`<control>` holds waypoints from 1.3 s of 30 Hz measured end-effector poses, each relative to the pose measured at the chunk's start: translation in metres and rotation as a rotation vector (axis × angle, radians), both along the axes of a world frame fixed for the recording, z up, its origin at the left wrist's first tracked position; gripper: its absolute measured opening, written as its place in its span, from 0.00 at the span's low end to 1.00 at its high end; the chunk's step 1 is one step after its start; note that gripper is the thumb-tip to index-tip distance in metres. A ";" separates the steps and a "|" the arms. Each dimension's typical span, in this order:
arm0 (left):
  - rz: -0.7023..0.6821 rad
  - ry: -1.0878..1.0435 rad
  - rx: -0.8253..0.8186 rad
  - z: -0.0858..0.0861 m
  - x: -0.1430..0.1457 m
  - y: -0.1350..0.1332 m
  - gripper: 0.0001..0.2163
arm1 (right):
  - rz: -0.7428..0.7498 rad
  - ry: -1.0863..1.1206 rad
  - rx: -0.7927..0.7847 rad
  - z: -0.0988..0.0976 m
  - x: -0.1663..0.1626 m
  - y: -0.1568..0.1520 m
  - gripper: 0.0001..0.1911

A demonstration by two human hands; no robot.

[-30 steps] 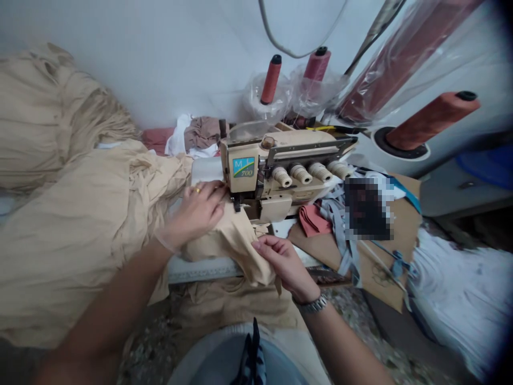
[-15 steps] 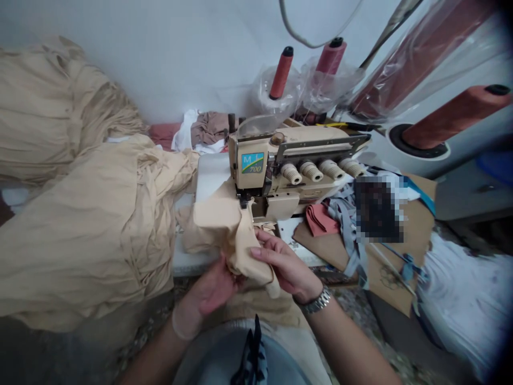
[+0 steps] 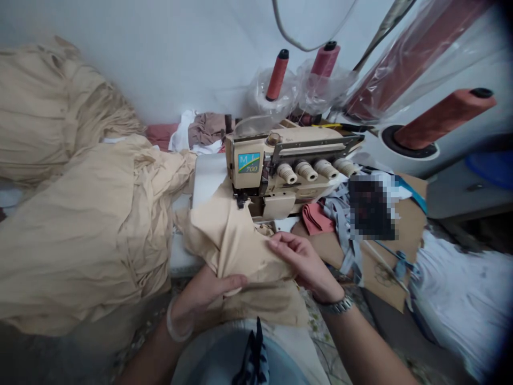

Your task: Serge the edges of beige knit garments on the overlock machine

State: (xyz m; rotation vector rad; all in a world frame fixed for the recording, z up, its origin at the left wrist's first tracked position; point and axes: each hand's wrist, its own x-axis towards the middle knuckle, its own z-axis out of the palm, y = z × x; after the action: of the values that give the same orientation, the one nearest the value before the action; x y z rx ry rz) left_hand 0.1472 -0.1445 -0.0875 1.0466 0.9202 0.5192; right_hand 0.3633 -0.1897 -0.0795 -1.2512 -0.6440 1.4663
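Observation:
A piece of beige fabric (image 3: pixel 240 240) lies under the presser foot of a cream overlock sewing machine (image 3: pixel 296 160) and stretches toward me over the front of its table. My left hand (image 3: pixel 212 289) grips the near left part of the cloth, thumb on top and most fingers hidden beneath. My right hand (image 3: pixel 304 262), a metal watch on its wrist, pinches the cloth's right edge between thumb and fingers. Between both hands the fabric is spread fairly flat, with folds running up to the foot.
Large heaps of beige cloth (image 3: pixel 80 224) lie at the left. Red thread cones (image 3: pixel 277 75) stand behind the machine, and a bigger cone (image 3: pixel 441 120) leans at the right. Cardboard (image 3: pixel 385 278) with grey strips and a folded coral cloth (image 3: pixel 317 218) sits right of the machine.
My right hand has moved right and pulled the fabric's edge outward. The bunched cloth is now opened flatter. My left hand has turned, its thumb now lying over the fabric.

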 end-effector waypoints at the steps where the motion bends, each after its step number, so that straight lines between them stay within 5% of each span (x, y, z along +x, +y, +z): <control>1: -0.009 -0.015 -0.009 0.002 0.002 0.002 0.32 | 0.016 -0.007 0.004 0.001 0.001 0.000 0.17; 8: -0.001 -0.133 0.064 0.008 0.010 0.019 0.33 | -0.016 0.105 0.032 0.003 -0.006 0.007 0.18; 19: -0.359 0.063 0.067 0.029 -0.011 0.037 0.19 | 0.022 0.151 0.058 0.004 -0.022 0.005 0.17; 25: -0.251 0.180 0.096 0.061 -0.028 0.040 0.20 | 0.048 0.194 0.002 -0.003 -0.024 -0.012 0.16; 31: -0.312 0.431 0.501 0.080 -0.030 0.085 0.18 | 0.064 0.120 0.062 -0.015 -0.036 -0.005 0.19; 35: -0.190 0.711 0.900 0.086 -0.028 0.122 0.20 | 0.015 0.097 0.106 -0.020 -0.047 0.011 0.19; 39: 0.004 0.750 1.494 0.077 -0.011 0.096 0.12 | -0.082 0.097 0.119 -0.021 -0.050 0.018 0.15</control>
State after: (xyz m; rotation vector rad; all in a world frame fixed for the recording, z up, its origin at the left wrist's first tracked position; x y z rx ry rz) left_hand 0.1361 -0.0480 -0.0104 2.7167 1.1343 0.8557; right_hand 0.3130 -0.1718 -0.1010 -1.0961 -0.5992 1.3911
